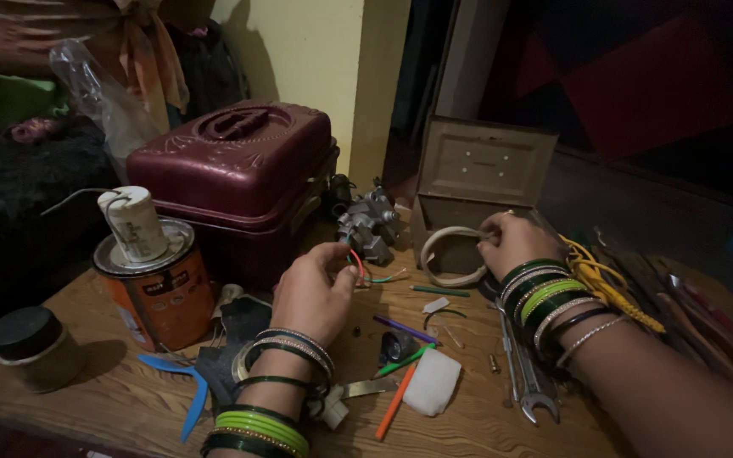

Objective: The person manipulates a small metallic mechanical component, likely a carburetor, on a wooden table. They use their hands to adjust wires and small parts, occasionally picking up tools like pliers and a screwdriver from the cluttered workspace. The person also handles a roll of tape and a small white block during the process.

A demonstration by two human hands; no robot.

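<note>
My left hand pinches thin red and green wires that lead to a small grey metal motor part on the wooden table. Farther right, my right hand grips a loop of pale beige cable in front of an open brown metal box. Both wrists wear several green and metal bangles.
A maroon plastic case stands behind an orange tin with a white cylinder on top. A dark-lidded jar sits at the left. Spanners, pens, a white block, a blue fan blade and a yellow cord lie scattered.
</note>
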